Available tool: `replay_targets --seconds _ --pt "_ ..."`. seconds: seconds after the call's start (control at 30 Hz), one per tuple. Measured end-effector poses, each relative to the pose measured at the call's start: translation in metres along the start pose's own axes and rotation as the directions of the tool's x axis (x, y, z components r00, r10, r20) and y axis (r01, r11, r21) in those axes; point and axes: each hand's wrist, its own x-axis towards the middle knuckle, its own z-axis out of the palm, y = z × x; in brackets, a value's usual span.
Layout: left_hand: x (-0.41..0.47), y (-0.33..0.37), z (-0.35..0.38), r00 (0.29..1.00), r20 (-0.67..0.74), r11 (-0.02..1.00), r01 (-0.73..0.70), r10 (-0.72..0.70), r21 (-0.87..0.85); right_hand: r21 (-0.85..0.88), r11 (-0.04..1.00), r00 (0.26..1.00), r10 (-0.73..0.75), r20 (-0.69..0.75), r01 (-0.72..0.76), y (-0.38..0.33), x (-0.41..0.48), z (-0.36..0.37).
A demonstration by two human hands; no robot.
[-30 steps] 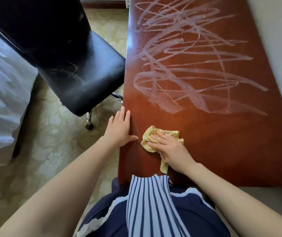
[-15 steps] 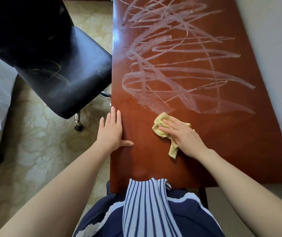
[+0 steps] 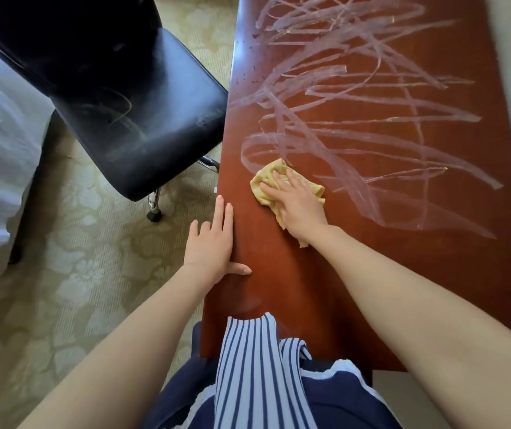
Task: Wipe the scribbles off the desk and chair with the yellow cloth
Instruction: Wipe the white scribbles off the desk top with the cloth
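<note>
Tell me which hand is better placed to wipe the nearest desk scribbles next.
Right. The right hand presses the yellow cloth at the near edge of the scribbles; the left hand rests flat on the desk edge, holding nothing.

Yellow cloth (image 3: pixel 266 184), whitish scribbles (image 3: pixel 356 97) on reddish-brown desk (image 3: pixel 403 289), black chair (image 3: pixel 142 119), blue-striped garment (image 3: pixel 257 373).

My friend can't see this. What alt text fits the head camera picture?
A person's right hand presses a yellow cloth flat on a reddish wooden desk, at the near edge of broad pale scribbles covering its far part. The left hand rests open on the desk's left edge, and a black chair with faint marks stands to the left.
</note>
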Motion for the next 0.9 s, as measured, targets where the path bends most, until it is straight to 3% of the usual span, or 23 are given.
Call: replay_targets --seconds 0.13,0.43,0.73,0.9 --pt "-0.001 0.0 0.0 1.0 -0.013 1.0 0.007 -0.006 0.011 -0.04 0.994 0.992 -0.102 0.077 0.105 -0.029 0.003 0.012" --pt "-0.002 0.001 -0.001 0.999 0.024 0.999 0.034 -0.034 0.022 0.023 0.982 0.982 -0.187 -0.012 0.187 -0.018 -0.06 0.032" --pt "-0.002 -0.001 -0.001 0.999 0.032 0.999 0.031 -0.032 0.017 0.038 0.999 0.98 -0.017 -0.2 0.025 0.01 -0.157 0.048" --pt "-0.001 -0.001 0.0 0.999 0.037 1.0 0.019 -0.019 0.002 0.058 0.996 0.961 0.076 -0.267 -0.063 0.042 -0.166 0.042"
